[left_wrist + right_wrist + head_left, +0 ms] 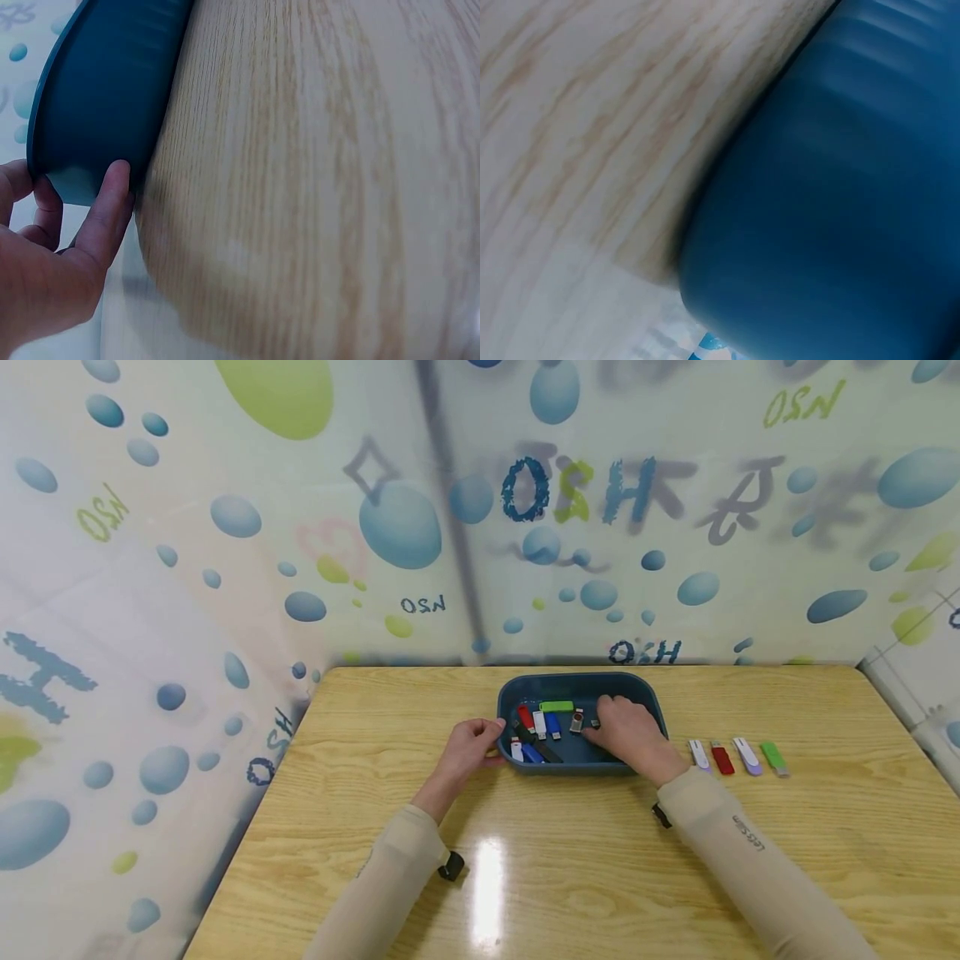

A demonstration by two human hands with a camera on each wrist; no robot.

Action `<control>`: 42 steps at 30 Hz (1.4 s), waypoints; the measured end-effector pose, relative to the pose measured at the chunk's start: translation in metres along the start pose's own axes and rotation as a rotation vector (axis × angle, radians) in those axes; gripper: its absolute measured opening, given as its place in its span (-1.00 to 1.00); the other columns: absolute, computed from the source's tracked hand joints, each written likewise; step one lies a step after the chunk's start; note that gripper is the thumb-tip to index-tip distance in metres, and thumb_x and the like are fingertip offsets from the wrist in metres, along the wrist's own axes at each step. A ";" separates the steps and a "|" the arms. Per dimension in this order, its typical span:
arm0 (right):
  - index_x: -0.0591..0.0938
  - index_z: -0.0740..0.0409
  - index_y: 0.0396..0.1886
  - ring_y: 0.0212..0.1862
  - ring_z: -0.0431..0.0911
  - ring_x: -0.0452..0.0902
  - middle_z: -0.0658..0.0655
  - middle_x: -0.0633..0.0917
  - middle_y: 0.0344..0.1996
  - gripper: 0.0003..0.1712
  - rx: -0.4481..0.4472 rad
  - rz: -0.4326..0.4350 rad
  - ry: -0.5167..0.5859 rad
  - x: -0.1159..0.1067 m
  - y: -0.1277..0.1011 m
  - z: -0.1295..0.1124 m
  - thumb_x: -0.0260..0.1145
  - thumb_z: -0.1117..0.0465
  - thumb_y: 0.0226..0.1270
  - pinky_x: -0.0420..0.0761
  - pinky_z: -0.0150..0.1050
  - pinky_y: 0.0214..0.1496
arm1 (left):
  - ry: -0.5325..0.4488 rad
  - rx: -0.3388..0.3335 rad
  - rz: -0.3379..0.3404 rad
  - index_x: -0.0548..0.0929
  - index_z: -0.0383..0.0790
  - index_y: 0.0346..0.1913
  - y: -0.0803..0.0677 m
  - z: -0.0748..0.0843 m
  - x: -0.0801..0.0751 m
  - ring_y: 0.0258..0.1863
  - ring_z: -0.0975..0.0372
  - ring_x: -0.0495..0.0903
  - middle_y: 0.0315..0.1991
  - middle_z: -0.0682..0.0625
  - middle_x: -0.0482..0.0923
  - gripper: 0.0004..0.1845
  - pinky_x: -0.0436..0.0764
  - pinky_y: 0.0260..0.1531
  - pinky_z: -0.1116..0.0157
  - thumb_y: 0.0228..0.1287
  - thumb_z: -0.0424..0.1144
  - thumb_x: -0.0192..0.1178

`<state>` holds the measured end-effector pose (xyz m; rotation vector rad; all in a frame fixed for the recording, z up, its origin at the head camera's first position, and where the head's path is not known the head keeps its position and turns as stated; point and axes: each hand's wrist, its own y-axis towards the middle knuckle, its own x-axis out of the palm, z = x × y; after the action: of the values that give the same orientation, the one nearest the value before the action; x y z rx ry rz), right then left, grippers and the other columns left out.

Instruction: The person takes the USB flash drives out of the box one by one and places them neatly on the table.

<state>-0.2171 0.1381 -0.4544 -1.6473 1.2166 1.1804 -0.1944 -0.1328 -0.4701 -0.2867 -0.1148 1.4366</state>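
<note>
Reading "OSH" in blue and green, the wall [585, 493] backs the table [375, 752]. The left hand [468, 752] pinches the tray [577, 681] at its left rim; its wrist view alone shows the thumb [105, 210] outside. The right hand [630, 731] reaches among the sticks [540, 727]; its grip cannot be told.

I see the tray [510, 693] toward the far middle of the table [375, 760], with several USB sticks [538, 727] lying inside it. My left hand [472, 750] sits at its left rim; my right hand [630, 735] rests inside, right half. Four more sticks [738, 757] lie in a row on the table right of the tray.
</note>
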 end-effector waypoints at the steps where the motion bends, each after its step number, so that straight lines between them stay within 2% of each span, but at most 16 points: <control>1: 0.57 0.35 -0.35 -0.46 0.02 0.47 0.19 0.54 -0.51 -0.60 0.006 0.000 0.001 0.000 0.000 0.000 0.45 0.07 0.40 0.50 -0.13 -0.47 | -0.001 0.000 0.000 0.64 -0.49 -0.05 0.000 0.000 0.000 -0.16 0.17 0.68 -0.11 -0.16 0.63 -0.61 0.78 -0.11 0.15 0.61 -0.12 0.14; 4: 0.58 0.30 -0.45 -0.51 -0.02 0.42 0.14 0.50 -0.59 -0.61 0.016 -0.008 -0.002 0.000 -0.001 -0.001 0.44 0.08 0.41 0.38 -0.21 -0.52 | -0.004 -0.002 0.000 0.63 -0.50 -0.04 0.000 0.000 0.000 -0.15 0.16 0.67 -0.11 -0.17 0.63 -0.61 0.78 -0.11 0.15 0.61 -0.11 0.14; 7: 0.62 0.29 -0.46 -0.53 -0.04 0.40 0.12 0.50 -0.61 -0.64 0.026 -0.030 0.005 -0.001 -0.001 -0.003 0.42 0.12 0.44 0.33 -0.25 -0.54 | -0.007 -0.004 0.003 0.64 -0.50 -0.04 0.000 0.000 0.000 -0.14 0.14 0.67 -0.10 -0.18 0.63 -0.60 0.78 -0.10 0.14 0.60 -0.11 0.15; 15: 0.62 0.27 -0.46 -0.54 -0.03 0.43 0.13 0.51 -0.61 -0.68 0.059 -0.077 0.013 0.000 0.001 -0.007 0.38 0.17 0.47 0.35 -0.26 -0.55 | -0.004 0.000 0.001 0.64 -0.53 -0.01 0.000 0.000 0.000 -0.16 0.14 0.65 -0.12 -0.18 0.62 -0.59 0.78 -0.08 0.11 0.60 -0.11 0.15; 18: 0.59 0.21 -0.54 -0.55 -0.03 0.41 0.11 0.48 -0.62 -0.65 0.072 -0.072 0.037 -0.001 0.000 -0.006 0.38 0.17 0.46 0.34 -0.25 -0.56 | -0.001 0.000 -0.002 0.64 -0.52 -0.02 0.000 0.000 0.000 -0.16 0.15 0.65 -0.11 -0.19 0.62 -0.59 0.77 -0.08 0.12 0.60 -0.11 0.15; 22: 0.56 0.17 -0.62 -0.57 -0.04 0.38 0.09 0.44 -0.64 -0.61 0.062 -0.020 0.091 -0.003 -0.001 -0.001 0.37 0.20 0.45 0.32 -0.23 -0.54 | -0.002 -0.004 0.001 0.64 -0.51 -0.02 0.001 0.000 0.001 -0.14 0.14 0.66 -0.10 -0.20 0.62 -0.59 0.77 -0.06 0.11 0.59 -0.11 0.16; 24: 0.63 0.23 -0.53 -0.53 -0.04 0.42 0.12 0.52 -0.58 -0.69 0.052 0.015 0.122 -0.006 -0.002 0.001 0.37 0.21 0.44 0.39 -0.21 -0.51 | -0.001 -0.002 0.002 0.64 -0.51 -0.02 0.001 -0.001 0.001 -0.12 0.13 0.67 -0.10 -0.19 0.63 -0.59 0.77 -0.07 0.11 0.60 -0.11 0.15; 26: 0.69 0.31 -0.35 -0.47 -0.03 0.49 0.18 0.63 -0.46 -0.77 0.048 0.039 0.156 -0.009 -0.004 0.002 0.36 0.21 0.44 0.51 -0.17 -0.45 | 0.001 0.001 0.003 0.64 -0.51 -0.02 0.001 -0.001 0.000 -0.12 0.13 0.67 -0.11 -0.18 0.63 -0.59 0.77 -0.07 0.12 0.60 -0.11 0.15; 28: 0.69 0.37 -0.15 -0.40 -0.02 0.54 0.23 0.69 -0.32 -0.75 0.055 0.056 0.191 -0.012 -0.007 0.004 0.36 0.20 0.45 0.60 -0.13 -0.36 | 0.002 0.002 0.005 0.64 -0.51 -0.03 0.001 -0.001 0.001 -0.13 0.14 0.67 -0.12 -0.16 0.62 -0.59 0.78 -0.09 0.13 0.60 -0.11 0.15; 30: 0.68 0.41 -0.04 -0.35 0.01 0.57 0.28 0.71 -0.24 -0.69 0.061 0.069 0.214 -0.015 -0.011 0.006 0.36 0.19 0.46 0.64 -0.08 -0.29 | 0.004 0.005 0.003 0.64 -0.51 -0.03 0.001 -0.001 0.001 -0.13 0.15 0.67 -0.12 -0.15 0.62 -0.60 0.78 -0.10 0.14 0.60 -0.11 0.14; 34: 0.66 0.40 0.02 -0.27 0.06 0.56 0.29 0.70 -0.19 -0.63 0.081 0.095 0.246 -0.023 -0.019 0.010 0.36 0.16 0.47 0.64 -0.02 -0.21 | 0.002 -0.005 0.007 0.64 -0.48 0.00 0.002 -0.001 0.001 -0.14 0.15 0.65 -0.10 -0.16 0.62 -0.61 0.78 -0.10 0.15 0.60 -0.11 0.15; 42: 0.67 0.41 0.01 -0.17 0.13 0.60 0.31 0.70 -0.17 -0.63 0.103 0.159 0.261 -0.041 -0.041 0.023 0.36 0.15 0.47 0.65 0.06 -0.15 | -0.017 -0.008 0.030 0.58 -0.41 0.08 0.002 -0.001 0.002 -0.13 0.10 0.64 -0.02 -0.20 0.54 -0.64 0.77 -0.06 0.08 0.58 -0.11 0.18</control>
<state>-0.1880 0.1806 -0.4193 -1.6902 1.5697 0.9991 -0.1961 -0.1311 -0.4722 -0.2841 -0.1305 1.4688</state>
